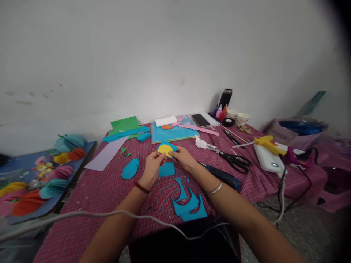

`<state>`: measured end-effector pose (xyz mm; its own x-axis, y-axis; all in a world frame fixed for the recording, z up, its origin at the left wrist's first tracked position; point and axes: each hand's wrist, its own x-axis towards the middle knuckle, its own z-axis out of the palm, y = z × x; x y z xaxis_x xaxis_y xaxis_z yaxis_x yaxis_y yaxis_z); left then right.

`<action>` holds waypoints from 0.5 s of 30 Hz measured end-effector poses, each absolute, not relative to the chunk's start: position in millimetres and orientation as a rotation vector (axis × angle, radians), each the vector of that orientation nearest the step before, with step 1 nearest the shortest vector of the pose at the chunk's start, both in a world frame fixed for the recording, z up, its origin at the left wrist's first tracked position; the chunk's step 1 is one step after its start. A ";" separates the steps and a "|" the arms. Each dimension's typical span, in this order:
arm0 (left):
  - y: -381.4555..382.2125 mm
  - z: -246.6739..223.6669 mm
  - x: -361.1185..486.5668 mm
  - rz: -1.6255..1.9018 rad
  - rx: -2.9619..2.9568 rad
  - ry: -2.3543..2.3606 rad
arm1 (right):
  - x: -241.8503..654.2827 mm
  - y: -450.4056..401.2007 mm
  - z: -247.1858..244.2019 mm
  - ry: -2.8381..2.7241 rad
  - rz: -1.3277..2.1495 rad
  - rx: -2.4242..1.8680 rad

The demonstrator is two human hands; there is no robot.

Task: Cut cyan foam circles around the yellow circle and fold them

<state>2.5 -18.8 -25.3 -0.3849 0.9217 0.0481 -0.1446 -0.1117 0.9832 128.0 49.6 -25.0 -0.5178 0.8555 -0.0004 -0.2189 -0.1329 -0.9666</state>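
Note:
A yellow paper circle (165, 149) lies against a blue paper piece (164, 143), and both are held up over the table. My left hand (155, 163) pinches their left lower edge. On the right side, my right hand (183, 157) grips the same papers between thumb and fingers. Just below the hands a blue paper rectangle (167, 169) rests on the checked cloth. Blue rounded cut-outs (131, 168) sit left of my left hand. Curved blue scraps (189, 204) are spread nearer the front edge.
Black scissors (236, 160) and a dark blue tool (223, 176) lie to the right. Beyond are a yellow glue gun (270, 145), a white power bank (268, 159) and a phone (200, 120). A white cable (123, 212) crosses the foreground. Paper ornaments (59, 171) fill a board at left.

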 end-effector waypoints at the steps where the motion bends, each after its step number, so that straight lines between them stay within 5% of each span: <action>1: -19.1 -24.9 3.3 1.635 0.918 1.313 | 127.6 49.4 -25.2 -1.350 1.751 -0.761; 15: -21.3 -23.0 10.1 1.657 0.778 1.251 | 125.8 42.8 -24.2 -1.401 1.715 -0.754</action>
<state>10.1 -21.3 -23.0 -0.4046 0.9140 -0.0301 -0.2792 -0.0921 0.9558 125.8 42.8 -24.2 -0.5194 0.8540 0.0297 -0.1995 -0.0874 -0.9760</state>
